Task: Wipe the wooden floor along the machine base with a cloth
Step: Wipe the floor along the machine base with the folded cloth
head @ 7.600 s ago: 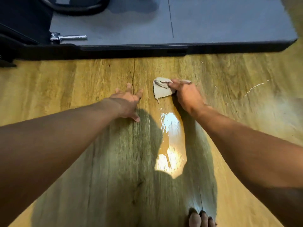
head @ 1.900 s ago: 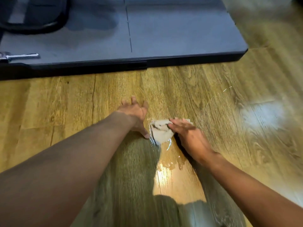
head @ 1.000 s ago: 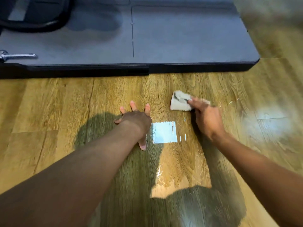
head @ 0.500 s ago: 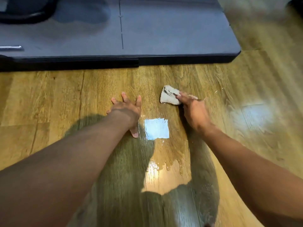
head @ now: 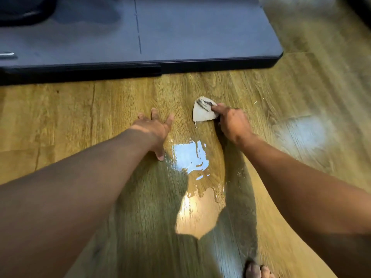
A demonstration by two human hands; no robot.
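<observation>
A small pale cloth (head: 202, 113), folded and smudged dark on top, lies on the wooden floor (head: 80, 117) a short way in front of the machine base (head: 180, 66). My right hand (head: 232, 123) presses the cloth down, fingers curled over its right edge. My left hand (head: 155, 129) lies flat on the floor to the cloth's left, fingers spread. A wet, shiny patch (head: 189, 157) spreads on the boards between my two forearms, nearer to me than the cloth.
The machine base is a low grey platform with a black front edge, ending in a rounded corner (head: 278, 57) at the right. A metal handle (head: 8, 55) shows at its far left. My toes (head: 256, 270) are at the bottom edge.
My right hand has kept rubbing the cloth on the boards near the base, after sliding it away from the wet patch. My left hand has stayed planted on the floor.
</observation>
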